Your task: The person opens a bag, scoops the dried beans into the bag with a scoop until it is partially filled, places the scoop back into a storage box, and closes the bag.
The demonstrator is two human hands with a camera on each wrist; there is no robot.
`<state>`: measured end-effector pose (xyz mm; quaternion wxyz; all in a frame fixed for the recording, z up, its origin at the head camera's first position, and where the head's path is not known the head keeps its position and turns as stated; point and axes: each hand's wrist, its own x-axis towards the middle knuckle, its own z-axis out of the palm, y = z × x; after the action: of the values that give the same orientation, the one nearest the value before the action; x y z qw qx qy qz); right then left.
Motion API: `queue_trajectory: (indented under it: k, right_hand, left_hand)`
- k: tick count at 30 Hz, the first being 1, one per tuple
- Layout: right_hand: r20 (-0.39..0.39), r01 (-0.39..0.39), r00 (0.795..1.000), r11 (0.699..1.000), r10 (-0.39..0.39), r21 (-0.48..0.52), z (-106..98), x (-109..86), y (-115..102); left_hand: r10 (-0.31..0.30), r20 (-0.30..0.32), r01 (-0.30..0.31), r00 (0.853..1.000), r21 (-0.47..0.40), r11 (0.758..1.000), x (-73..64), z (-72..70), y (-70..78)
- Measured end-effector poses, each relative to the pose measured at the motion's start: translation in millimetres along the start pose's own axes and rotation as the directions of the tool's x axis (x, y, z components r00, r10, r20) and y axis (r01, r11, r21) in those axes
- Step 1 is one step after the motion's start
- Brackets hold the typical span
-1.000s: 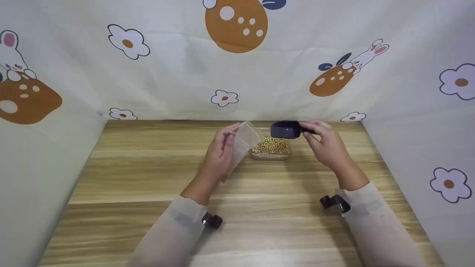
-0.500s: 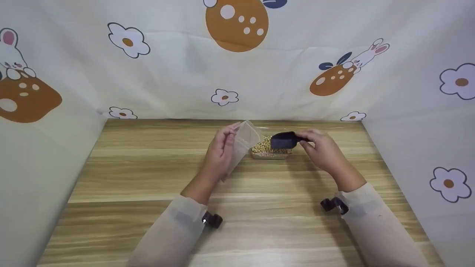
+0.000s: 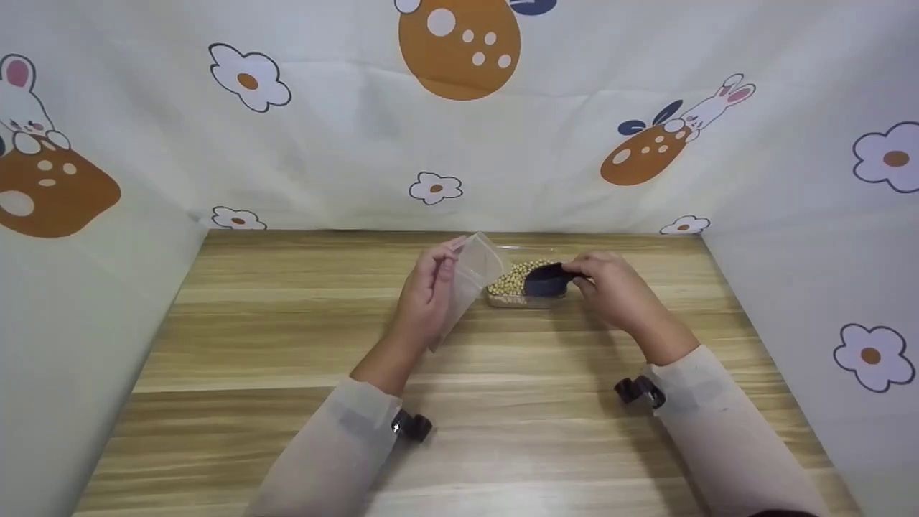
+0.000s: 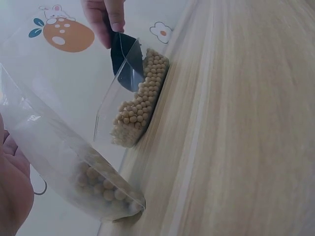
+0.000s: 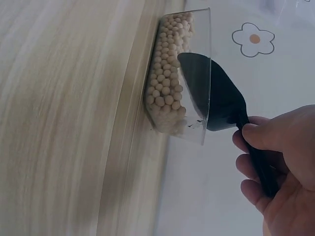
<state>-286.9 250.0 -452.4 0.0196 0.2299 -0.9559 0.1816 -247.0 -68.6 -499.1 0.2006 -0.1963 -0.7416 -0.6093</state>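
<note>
A clear box [image 5: 206, 98] holding pale round beans [image 3: 511, 278] stands near the back of the table. My right hand [image 3: 617, 293] grips the handle of a black scoop [image 3: 547, 280], whose blade dips inside the box against the beans. To the left of the box, my left hand [image 3: 425, 294] pinches a translucent plastic bag [image 3: 468, 276] near its top, with the bag's mouth tilted toward the box. Several beans [image 4: 101, 184] lie at the bottom of the bag in the left wrist view. Part of the left hand is outside that view.
The box and bag are on a wood-grain table [image 3: 287, 345]. A pale printed curtain [image 3: 323, 143] rises behind the table and along both sides. Wrist cameras [image 3: 413, 426] are strapped over both sleeves [image 3: 725, 416].
My right hand has lowered the scoop from above the box into it, down to the beans. The left hand and the bag have stayed in place.
</note>
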Motion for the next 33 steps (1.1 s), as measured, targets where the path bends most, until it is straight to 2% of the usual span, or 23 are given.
queue_trajectory:
  k: [8,15,21,26,33]
  right_hand:
    - [0.033,0.006,0.999,1.0,-0.005,-0.026,1.6,6.3,-4.5]
    - [0.076,-0.023,0.997,1.0,0.024,-0.01,6.3,11.0,-6.1]
    - [0.05,0.005,0.999,1.0,-0.005,-0.015,8.2,11.3,-6.5]
    - [0.034,0.029,0.999,1.0,-0.029,-0.008,11.0,12.9,-6.6]
    - [0.053,0.031,0.998,1.0,-0.031,0.005,17.6,17.2,-3.8]
  left_hand:
    - [-0.012,-0.009,0.012,1.0,0.008,1.0,-0.5,0.2,0.4]
    - [-0.018,-0.011,0.019,1.0,0.004,1.0,-1.0,0.0,0.6]
    - [0.005,-0.002,-0.005,1.0,-0.008,1.0,0.0,0.7,0.6]
    - [-0.007,-0.011,0.007,1.0,0.002,1.0,-0.7,1.8,0.9]
    - [-0.023,-0.016,0.023,1.0,0.0,1.0,-1.0,1.8,1.2]
